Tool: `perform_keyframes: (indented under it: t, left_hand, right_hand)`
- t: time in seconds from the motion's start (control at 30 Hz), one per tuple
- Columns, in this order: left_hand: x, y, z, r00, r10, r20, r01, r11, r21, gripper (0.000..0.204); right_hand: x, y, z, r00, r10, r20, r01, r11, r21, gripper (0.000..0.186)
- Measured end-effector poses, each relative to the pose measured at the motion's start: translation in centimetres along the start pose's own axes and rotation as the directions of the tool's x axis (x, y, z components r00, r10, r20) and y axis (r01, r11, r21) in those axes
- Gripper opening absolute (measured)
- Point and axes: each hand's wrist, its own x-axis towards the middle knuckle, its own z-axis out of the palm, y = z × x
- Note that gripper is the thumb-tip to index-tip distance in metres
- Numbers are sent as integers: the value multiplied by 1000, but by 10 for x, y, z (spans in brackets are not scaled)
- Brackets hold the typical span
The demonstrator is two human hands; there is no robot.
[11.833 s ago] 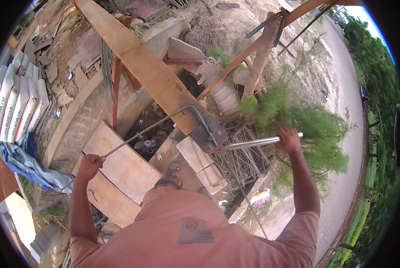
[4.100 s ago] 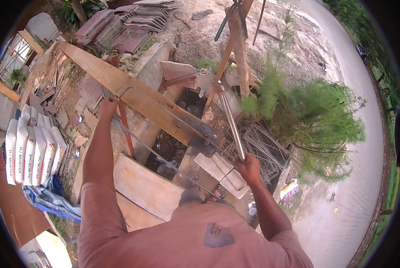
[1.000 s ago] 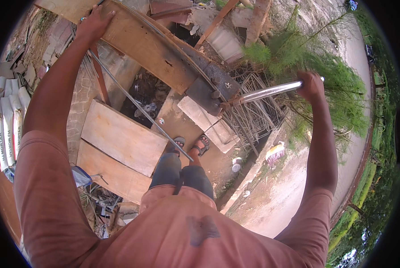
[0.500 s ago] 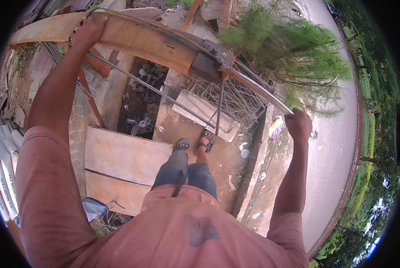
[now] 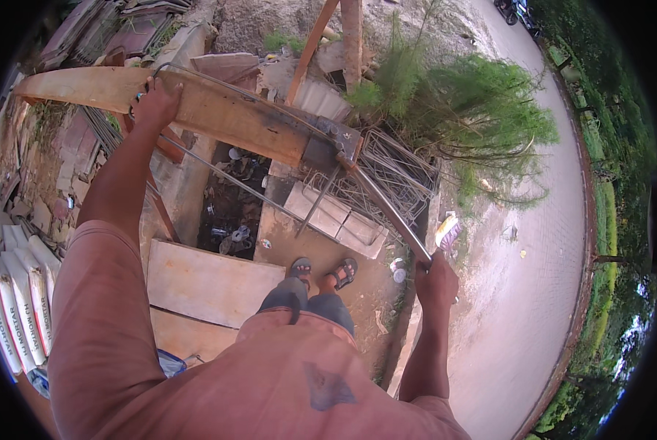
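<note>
A wooden beam runs across in front of me, with a dark metal plate at its right end. Along the beam lies a thin bent steel rod, its lower leg slanting down to the right. My left hand rests on the beam, fingers curled round the rod near its bend; part of the grip is hidden. Closed round the far end of a long metal pipe handle is my right hand. The handle's other end meets the plate. Another short rod end hangs from the plate.
Several bent steel rods lie in a pile beyond concrete blocks. A debris-filled pit opens left of my feet, beside a pale slab. White bags stand at left; a feathery green bush overhangs the right.
My right hand has swung the pipe handle downward and leftward, toward my body. The short rod end by the plate has turned with it. My left hand stays at the beam.
</note>
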Motion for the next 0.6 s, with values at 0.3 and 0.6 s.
perform_keyframes:
  t: [0.3, 0.6]
  left_hand:
    - [-6, 2, 1, 1000, -20, 13, 20, 1000, -7, 72]
    - [-11, 18, -14, 997, -68, 22, 66, 993, 98, 69]
  right_hand:
    - [39, 37, 21, 988, -140, 64, 130, 982, 135, 40]
    - [24, -32, 65, 845, -446, 294, 81, 651, 755, 23]
